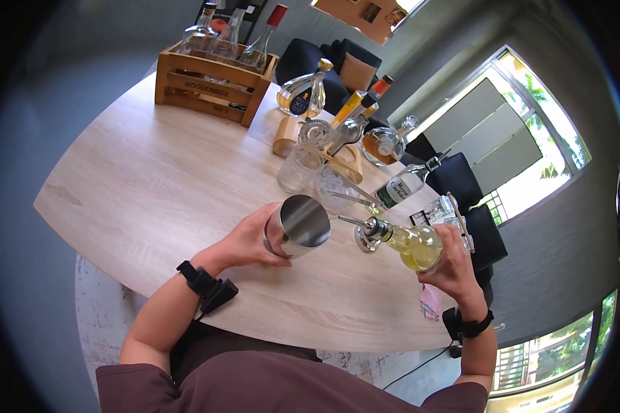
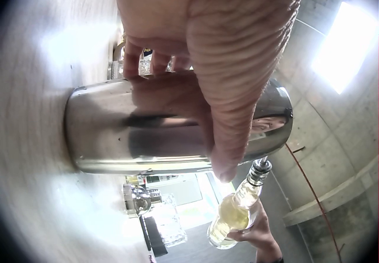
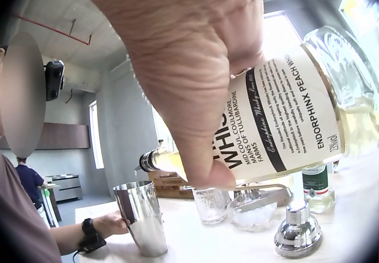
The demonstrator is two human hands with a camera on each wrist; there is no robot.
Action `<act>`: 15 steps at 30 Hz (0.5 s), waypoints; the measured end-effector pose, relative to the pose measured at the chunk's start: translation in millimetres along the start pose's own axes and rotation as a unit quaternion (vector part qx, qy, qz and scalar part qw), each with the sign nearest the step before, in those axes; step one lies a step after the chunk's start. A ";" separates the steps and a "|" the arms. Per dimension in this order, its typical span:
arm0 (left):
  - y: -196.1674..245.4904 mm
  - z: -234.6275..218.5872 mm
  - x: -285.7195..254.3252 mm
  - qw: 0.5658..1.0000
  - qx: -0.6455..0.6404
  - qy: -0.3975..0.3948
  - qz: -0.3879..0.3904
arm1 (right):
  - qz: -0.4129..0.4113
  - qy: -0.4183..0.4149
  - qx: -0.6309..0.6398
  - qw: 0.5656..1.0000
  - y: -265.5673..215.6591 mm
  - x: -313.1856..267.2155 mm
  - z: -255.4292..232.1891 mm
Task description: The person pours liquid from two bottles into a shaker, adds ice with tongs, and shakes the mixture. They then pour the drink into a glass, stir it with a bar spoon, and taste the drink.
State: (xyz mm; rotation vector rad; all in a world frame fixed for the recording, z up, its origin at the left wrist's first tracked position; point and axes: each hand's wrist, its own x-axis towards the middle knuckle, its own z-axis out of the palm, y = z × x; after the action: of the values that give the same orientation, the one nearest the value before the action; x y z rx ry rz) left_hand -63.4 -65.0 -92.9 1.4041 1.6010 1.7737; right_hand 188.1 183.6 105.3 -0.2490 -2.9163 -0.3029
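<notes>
Left hand (image 1: 249, 241) fingers wrapping shaker tin (image 1: 297, 225), right hand (image 1: 455, 265) gripping bottle (image 1: 408, 244), label (image 3: 284, 127) readable only wrist-side

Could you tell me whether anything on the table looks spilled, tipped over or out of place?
Nothing stands out. The bottle is tilted only because the right hand holds it, spout toward the metal shaker tin, which the left hand grips upright. No spill shows on the table.
</notes>
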 end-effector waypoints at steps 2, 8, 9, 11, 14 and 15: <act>1.2 0.7 -0.6 1.000 -0.009 0.006 -0.006 | -0.015 0.025 0.068 0.997 0.1 -3.9 8.9; 5.8 4.5 0.7 1.000 0.019 0.011 -0.010 | 0.039 0.063 0.143 0.987 -9.3 -22.4 40.2; 6.0 5.4 0.6 1.000 0.020 0.005 -0.009 | 0.070 0.063 0.163 0.982 -10.6 -25.5 41.6; 5.2 6.2 0.8 0.999 0.019 0.009 -0.026 | 0.134 0.086 0.270 0.950 -6.9 -30.6 47.6; 4.2 6.7 1.4 0.999 0.029 0.005 -0.030 | 0.219 0.163 0.460 0.845 18.7 -30.8 59.7; 6.0 8.6 4.6 0.999 0.029 -0.012 -0.023 | 0.242 0.219 0.542 0.775 33.0 -34.4 62.8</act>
State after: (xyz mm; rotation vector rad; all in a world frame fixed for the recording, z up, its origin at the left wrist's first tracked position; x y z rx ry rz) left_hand -56.3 -58.4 -86.8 1.3971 1.6718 1.6914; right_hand 216.3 224.2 43.8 -0.5852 -2.0008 1.1852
